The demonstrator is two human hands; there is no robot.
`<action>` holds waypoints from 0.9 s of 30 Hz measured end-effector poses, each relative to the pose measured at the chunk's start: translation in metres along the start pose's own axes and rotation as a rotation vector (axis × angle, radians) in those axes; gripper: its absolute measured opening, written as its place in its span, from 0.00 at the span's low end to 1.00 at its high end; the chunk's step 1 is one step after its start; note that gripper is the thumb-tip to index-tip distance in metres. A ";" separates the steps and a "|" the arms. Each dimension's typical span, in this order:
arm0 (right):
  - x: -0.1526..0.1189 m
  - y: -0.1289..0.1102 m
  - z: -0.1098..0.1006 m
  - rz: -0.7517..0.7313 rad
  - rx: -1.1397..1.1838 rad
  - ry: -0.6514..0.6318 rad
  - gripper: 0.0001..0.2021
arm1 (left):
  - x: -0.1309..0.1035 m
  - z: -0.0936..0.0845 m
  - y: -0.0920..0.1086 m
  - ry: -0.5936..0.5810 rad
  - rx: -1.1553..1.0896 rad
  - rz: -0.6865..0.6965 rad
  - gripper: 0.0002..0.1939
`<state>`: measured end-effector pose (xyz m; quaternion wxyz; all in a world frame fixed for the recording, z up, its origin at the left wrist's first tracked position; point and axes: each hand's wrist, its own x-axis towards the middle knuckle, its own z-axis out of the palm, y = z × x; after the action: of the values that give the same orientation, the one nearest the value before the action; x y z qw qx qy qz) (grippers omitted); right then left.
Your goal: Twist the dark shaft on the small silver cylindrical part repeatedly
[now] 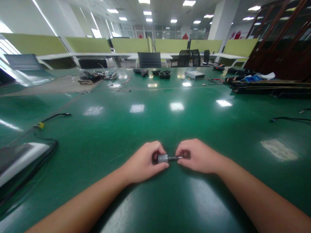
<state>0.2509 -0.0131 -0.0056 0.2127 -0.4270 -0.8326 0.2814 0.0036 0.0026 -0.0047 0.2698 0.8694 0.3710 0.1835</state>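
Observation:
A small silver cylinder with a thin dark shaft (pixel 163 158) lies level between my two hands, low in the middle of the view. My left hand (pixel 147 160) is curled around the thick silver end, thumb below and fingers above. The tip of the shaft points right and meets my right hand (pixel 196 156), whose thumb and index finger pinch it. Both hands are close to the green tabletop (pixel 155 129). The part's exact kind is too blurred to make out, and its left end is partly inside my left hand's grip.
At left lie a grey-white device (pixel 26 158) and a black cable (pixel 55 115) with a yellow tag. Another dark cable (pixel 289 118) is at right. Along the far side sit black trays (pixel 164 74), a white box (pixel 195 74) and a stack of dark strips (pixel 269 88).

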 end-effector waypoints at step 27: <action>-0.006 0.019 -0.024 0.128 0.036 -0.052 0.06 | -0.002 -0.001 -0.002 -0.006 -0.023 -0.009 0.11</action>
<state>0.2800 -0.0019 -0.0007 0.1803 -0.4680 -0.8037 0.3202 0.0012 0.0025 -0.0056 0.2816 0.8652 0.3719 0.1839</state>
